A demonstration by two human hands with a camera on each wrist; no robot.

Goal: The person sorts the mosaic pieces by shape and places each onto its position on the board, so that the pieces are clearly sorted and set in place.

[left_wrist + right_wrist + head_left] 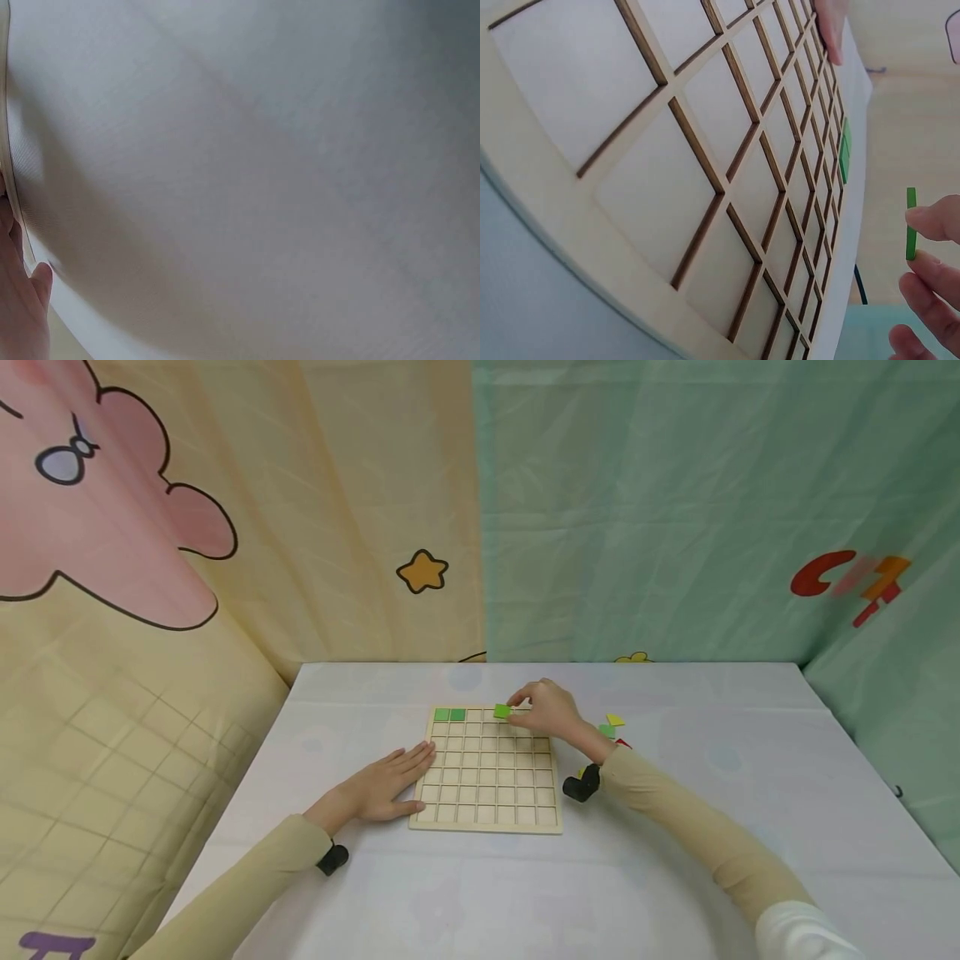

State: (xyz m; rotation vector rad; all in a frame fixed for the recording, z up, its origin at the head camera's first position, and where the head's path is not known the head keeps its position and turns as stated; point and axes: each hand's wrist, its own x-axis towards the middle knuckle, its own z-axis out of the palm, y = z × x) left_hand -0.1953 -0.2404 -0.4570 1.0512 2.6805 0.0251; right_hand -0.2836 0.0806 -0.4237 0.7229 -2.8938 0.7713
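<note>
A wooden grid board (486, 829) with rows of square recesses lies on the white table. Its far left corner holds a light green tile (442, 715) and a darker green tile (457, 715) side by side. Above the far row, my right hand (550, 710) pinches a bright green tile (502, 712) between thumb and finger; the right wrist view shows this tile (911, 223) edge-on, apart from the board. My left hand (388, 785) lies flat with straight fingers, its fingertips on the board's left edge. Only part of this hand (22, 300) shows in the left wrist view.
Right of the board, partly behind my right forearm, lie several loose pieces: a yellow piece (615, 720), a green piece (607, 730) and a red piece (622, 743) among them. Printed curtains (645, 510) hang behind the white table (360, 693) and at its sides.
</note>
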